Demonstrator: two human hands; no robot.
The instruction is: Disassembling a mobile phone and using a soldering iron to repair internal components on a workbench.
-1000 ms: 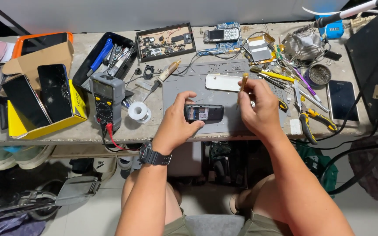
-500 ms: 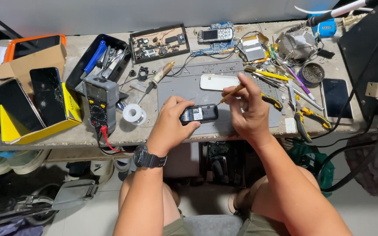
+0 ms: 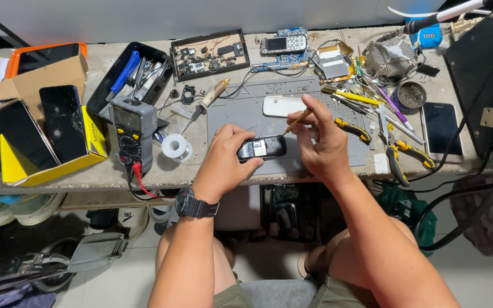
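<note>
The small black phone with a little screen [image 3: 262, 148] lies flat on the grey work mat [image 3: 241, 117], near the front edge of the table [image 3: 201, 177]. The left hand [image 3: 223, 159] sits at 9 o'clock from the phone. Its fingers are curled around the phone's left end and pin it down. The right hand [image 3: 320, 142] is at 3 o'clock from the phone. Its fingers pinch a thin yellow-handled tool [image 3: 296, 121], and the tip points down at the phone's right end.

The phone looks light and hard. Its shell looks like smooth plastic, so it may slide on the mat if nobody holds it. The screen could scratch or crack. The best place to hold it seems to be the two long sides or one short end, away from the screen. The tool is thin and stiff, so a soft push is safer.

A white oval phone cover [image 3: 281, 106] lies at 12 o'clock. A grey and yellow meter [image 3: 133, 131] stands far off at 9 o'clock. Yellow-handled pliers [image 3: 352, 129] lie at 3 o'clock.
</note>
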